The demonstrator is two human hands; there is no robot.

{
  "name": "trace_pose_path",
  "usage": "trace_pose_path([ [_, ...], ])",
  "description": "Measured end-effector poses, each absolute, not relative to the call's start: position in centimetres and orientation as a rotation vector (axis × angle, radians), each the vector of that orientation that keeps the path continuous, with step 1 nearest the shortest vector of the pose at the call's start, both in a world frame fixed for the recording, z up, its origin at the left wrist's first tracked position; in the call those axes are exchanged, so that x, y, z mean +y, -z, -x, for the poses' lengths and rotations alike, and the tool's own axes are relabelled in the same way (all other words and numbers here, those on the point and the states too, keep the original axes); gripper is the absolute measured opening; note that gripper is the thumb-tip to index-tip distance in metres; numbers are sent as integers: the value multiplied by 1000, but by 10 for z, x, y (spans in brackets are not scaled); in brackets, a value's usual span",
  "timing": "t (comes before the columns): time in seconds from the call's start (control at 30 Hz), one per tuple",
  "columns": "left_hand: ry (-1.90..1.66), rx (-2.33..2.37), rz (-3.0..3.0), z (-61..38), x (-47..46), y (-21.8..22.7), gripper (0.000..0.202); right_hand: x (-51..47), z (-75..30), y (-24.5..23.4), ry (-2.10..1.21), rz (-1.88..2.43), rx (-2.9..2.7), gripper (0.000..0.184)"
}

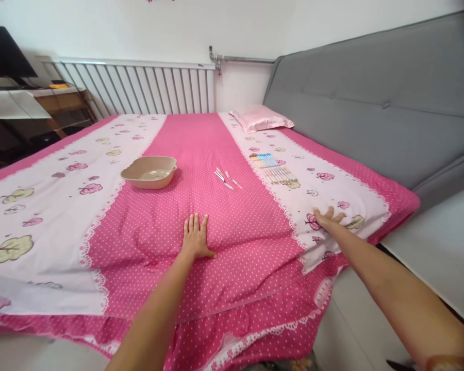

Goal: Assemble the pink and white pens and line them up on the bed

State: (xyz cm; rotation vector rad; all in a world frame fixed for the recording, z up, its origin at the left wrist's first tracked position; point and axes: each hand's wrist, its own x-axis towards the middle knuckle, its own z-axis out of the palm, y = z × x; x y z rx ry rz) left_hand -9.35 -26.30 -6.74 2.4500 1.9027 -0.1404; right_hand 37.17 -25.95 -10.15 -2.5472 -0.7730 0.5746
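Observation:
My left hand (196,237) lies flat on the pink polka-dot stripe of the bedspread (239,232), fingers spread. On the white tree-print stripe at the right rests my right hand (328,216), its fingers apart and nothing in it. Beyond my left hand, to its left, stands a beige plastic basin (150,181). A few slim pen-like or knife-like tools (227,179) lie loosely in the middle of the bed. Farther right are two neat rows, one of blue-and-orange pens (265,161) and one of paler pens (281,175); their exact kind is too small to tell.
A pink pillow (261,118) lies by the grey padded headboard (382,98). Along the back wall runs a white radiator (139,87) with a pipe (247,60). A desk (60,98) with a black monitor (5,54) stands at the far left. Ruffles hang over the bed's near edge.

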Motion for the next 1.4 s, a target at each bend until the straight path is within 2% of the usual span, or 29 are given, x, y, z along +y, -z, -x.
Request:
trace_pose_path([
  [1.4,211,1807,-2357,99,-249,68,150,-257,-371,103,-537,2602,-758,84],
])
